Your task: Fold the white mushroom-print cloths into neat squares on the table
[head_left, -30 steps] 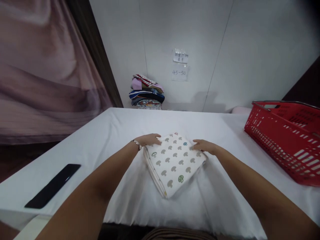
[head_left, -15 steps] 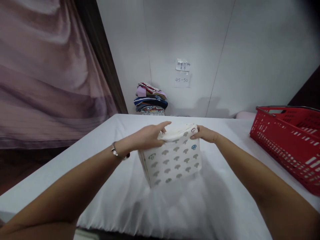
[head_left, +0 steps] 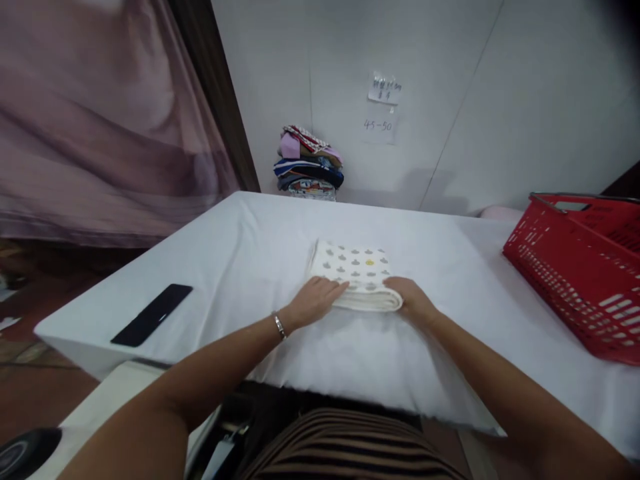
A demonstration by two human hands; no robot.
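I'd hold this soft, light cloth point(head_left: 356, 270) by its folds — my right hand point(head_left: 413, 299) grasps one edge, left hand point(head_left: 314, 303) touches — grip unclear

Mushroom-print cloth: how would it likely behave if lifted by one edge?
The mushroom-print cloth would probably droop, since its near edge shows soft, rounded folds. Its stacked layers look loose, so they might well fan open.

Kinda looks like a textile workroom or shop backroom: white-covered table point(head_left: 280, 253), folded fabric stack point(head_left: 310, 163) around 12 o'clock, handwritten "45-50" label point(head_left: 379, 127) on the panel wall point(head_left: 400, 40).
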